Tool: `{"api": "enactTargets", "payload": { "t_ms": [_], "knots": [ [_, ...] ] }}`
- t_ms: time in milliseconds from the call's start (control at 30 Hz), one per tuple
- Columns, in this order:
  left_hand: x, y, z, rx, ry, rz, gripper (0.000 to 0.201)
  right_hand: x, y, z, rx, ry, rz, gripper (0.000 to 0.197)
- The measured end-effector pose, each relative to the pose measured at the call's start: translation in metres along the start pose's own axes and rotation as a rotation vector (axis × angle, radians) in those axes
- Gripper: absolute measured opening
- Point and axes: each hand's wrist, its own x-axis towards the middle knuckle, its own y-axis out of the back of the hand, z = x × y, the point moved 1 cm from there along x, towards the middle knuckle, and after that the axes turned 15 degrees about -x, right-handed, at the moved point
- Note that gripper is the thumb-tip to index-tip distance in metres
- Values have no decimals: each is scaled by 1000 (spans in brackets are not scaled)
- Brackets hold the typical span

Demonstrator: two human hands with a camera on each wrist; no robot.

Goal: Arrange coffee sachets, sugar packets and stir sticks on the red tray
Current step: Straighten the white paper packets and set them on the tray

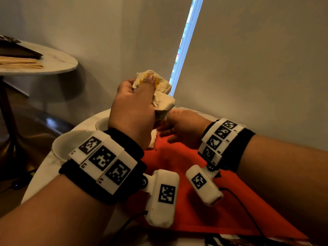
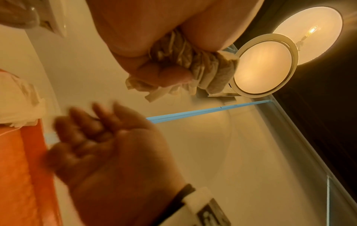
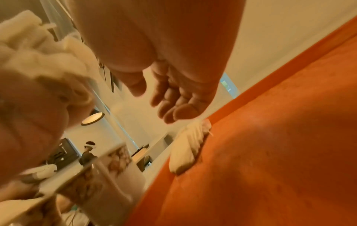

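Above one red felt tray (image 1: 209,196), my left hand (image 1: 133,110) grips one crumpled cream cloth (image 1: 162,93); my right hand (image 1: 182,126) hangs relaxed, holding nothing

The walls (image 1: 248,59) are plain and pale, w/ a closed blind and a narrow bright gap of window (image 1: 186,43) running down between, daylight blue-ish in it. At left stands a second round table (image 1: 58,63) w/ pale marble top on a dark leg, over a dark glossy floor (image 1: 35,125); the bench (image 1: 85,125) near the person is also round and pale. The left wrist view shows the ceiling w/ two round lamps (image 2: 264,65), both lit warm yellow.
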Motion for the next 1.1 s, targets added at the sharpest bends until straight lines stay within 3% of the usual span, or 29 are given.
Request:
{"api": "enactTargets", "payload": {
  "t_ms": [100,167,267,367,500,633,767,933,1100],
  "knots": [
    [-1,-1,-4,28,61,-34,32,-10,29,-6,231,45,131,32],
    [-2,0,-7,47,108,-59,38,-24,46,-11,282,123,92,42],
    [-3,0,-11,83,139,-97,45,-44,56,-17,281,232,-38,34],
    [-6,-2,-16,115,152,-142,40,-53,54,-16,231,266,-61,32],
    [-7,-3,-22,145,158,-168,34,-54,50,-12,238,238,-24,61],
    [-8,-3,-24,155,168,-182,48,-56,53,-7,232,235,58,28],
    [-10,-5,-24,143,186,-190,62,-56,50,-2,307,241,61,28],
    [-10,-4,-24,154,244,-189,41,-54,53,4,447,234,110,22],
    [-11,-3,-24,197,264,-188,29,-54,58,8,439,228,153,11]
  ]
}}
